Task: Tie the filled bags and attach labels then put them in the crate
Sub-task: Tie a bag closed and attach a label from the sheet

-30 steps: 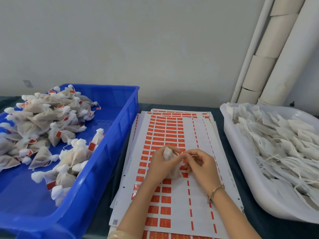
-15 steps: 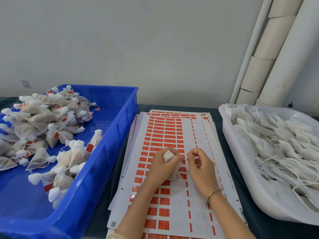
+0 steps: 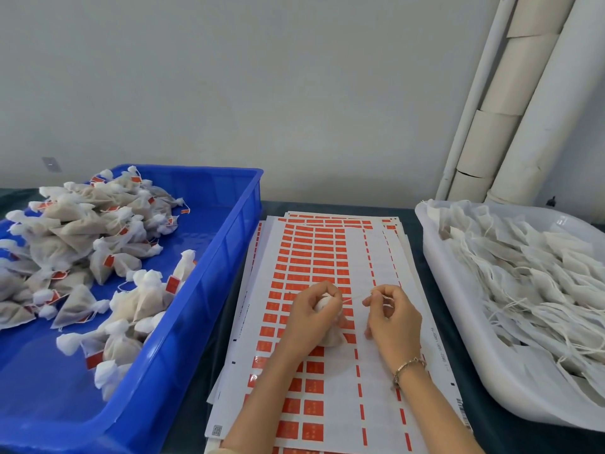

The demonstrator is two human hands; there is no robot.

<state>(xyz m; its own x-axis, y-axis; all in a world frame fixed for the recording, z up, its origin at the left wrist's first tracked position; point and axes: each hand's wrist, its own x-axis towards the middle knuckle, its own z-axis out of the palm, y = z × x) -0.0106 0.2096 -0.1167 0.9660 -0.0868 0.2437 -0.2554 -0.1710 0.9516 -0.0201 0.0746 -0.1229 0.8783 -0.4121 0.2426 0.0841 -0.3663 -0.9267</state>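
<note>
My left hand [image 3: 311, 317] grips a small white filled bag [image 3: 331, 337] over the label sheets [image 3: 330, 381], which carry rows of orange-red stickers. My right hand [image 3: 394, 317] pinches the bag's thin white string [image 3: 357, 297], stretched taut between the two hands. To the left the blue crate [image 3: 203, 309] holds a pile of tied bags [image 3: 85, 247] with red labels. On the right the white tray [image 3: 458, 326] is heaped with untied bags [image 3: 530, 276] and loose strings.
The stack of label sheets lies on a dark table between crate and tray. White pipes and cardboard tubes [image 3: 510, 103] lean in the back right corner against a pale wall. A bracelet [image 3: 407, 367] sits on the right wrist.
My hands have drawn apart. The right hand moved to the right and pulled the string out taut from the bag held in the left hand.
</note>
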